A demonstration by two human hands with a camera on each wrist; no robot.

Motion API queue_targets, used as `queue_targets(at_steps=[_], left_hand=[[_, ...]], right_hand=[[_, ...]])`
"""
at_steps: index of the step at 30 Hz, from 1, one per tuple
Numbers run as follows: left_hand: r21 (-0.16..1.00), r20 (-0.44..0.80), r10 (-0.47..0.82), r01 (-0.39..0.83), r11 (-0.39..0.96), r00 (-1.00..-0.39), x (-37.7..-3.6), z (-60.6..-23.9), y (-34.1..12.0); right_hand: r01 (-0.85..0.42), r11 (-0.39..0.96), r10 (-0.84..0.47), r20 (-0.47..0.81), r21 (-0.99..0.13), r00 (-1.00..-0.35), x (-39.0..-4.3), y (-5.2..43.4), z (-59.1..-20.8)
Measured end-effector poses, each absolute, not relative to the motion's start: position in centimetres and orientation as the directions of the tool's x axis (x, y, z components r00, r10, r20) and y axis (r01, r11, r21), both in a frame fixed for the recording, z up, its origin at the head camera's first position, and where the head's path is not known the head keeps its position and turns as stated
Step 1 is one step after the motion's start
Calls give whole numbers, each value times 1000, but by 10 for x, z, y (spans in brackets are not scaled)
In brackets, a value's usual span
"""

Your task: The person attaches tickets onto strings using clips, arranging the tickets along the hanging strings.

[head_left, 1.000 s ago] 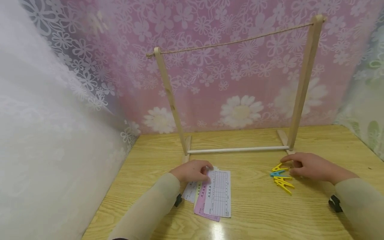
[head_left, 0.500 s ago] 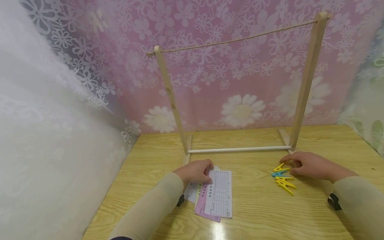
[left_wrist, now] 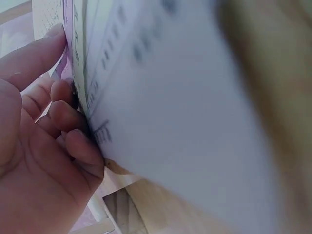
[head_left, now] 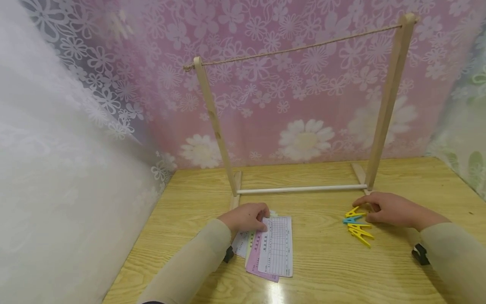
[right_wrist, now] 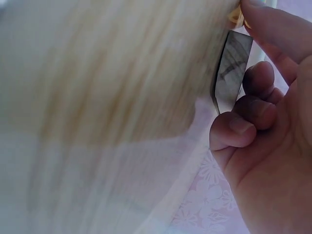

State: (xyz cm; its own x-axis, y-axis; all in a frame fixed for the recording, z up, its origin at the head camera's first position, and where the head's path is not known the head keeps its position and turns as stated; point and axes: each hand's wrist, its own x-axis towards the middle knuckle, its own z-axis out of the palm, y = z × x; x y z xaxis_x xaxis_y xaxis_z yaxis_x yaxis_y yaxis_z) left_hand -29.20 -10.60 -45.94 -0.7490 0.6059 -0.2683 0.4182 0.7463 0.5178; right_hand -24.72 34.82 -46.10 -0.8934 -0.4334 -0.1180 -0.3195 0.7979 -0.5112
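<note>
A fanned stack of paper slips (head_left: 277, 245), white over pink, lies on the wooden table (head_left: 322, 270). My left hand (head_left: 247, 217) lies on its upper left corner. In the left wrist view the thumb (left_wrist: 34, 53) and curled fingers (left_wrist: 68, 117) pinch the edge of the slips (left_wrist: 161, 97). A small heap of clothes pegs lies to the right: a yellow peg (head_left: 353, 211), a blue peg (head_left: 351, 220) and more yellow pegs (head_left: 360, 233). My right hand (head_left: 383, 209) has its forefinger and thumb on the top yellow peg, the other fingers (right_wrist: 243, 126) curled.
A wooden rack (head_left: 214, 126) with a string (head_left: 296, 50) stretched between its two posts stands behind both hands, its white base bar (head_left: 303, 189) on the table. A white curtain (head_left: 57, 169) hangs along the left side and a pink flowered one at the back.
</note>
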Motion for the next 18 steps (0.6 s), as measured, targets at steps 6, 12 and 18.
queue_targets(at_steps=[6,12,18], left_hand=[[521,-277,636,443,729,-721,-292,-456,-105],[486,-288,627,454,747,-723,-291,-457,-103],[460,-306,585,422,782,-751,-290,-460,-104]], right_hand=[[-316,808,-418,-107,-497,-902,-252,350,-465],[-331,801,-416,-66,-499,-907,-254,352,-468],[-320,789,-412,-66,-524,-909,-254,351,-467]])
